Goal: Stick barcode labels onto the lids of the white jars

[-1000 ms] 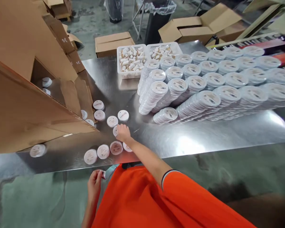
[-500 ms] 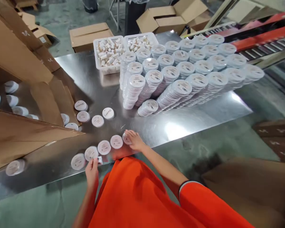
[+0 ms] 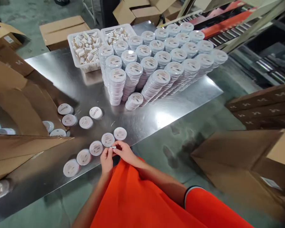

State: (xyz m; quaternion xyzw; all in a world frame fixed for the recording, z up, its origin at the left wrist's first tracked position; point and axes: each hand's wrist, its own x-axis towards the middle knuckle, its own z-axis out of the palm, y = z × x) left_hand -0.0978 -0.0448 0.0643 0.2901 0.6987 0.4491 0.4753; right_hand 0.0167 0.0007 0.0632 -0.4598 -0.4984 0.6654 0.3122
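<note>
We see a tabletop (image 3: pixel 61 79) of stainless steel, glossy enough to mirror the lights. The round containers (image 3: pixel 85 122) on it look like smooth white plastic with a soft sheen, and the basket (image 3: pixel 82 65) is white moulded plastic. The box flaps (image 3: pixel 21 107) are matt brown corrugated cardboard. The sleeve (image 3: pixel 204 209) is smooth orange cloth, and the floor (image 3: pixel 156 172) is dull painted concrete. The small white piece (image 3: pixel 113 147) between the hands (image 3: pixel 124 152) is too small for us to judge its material.
</note>
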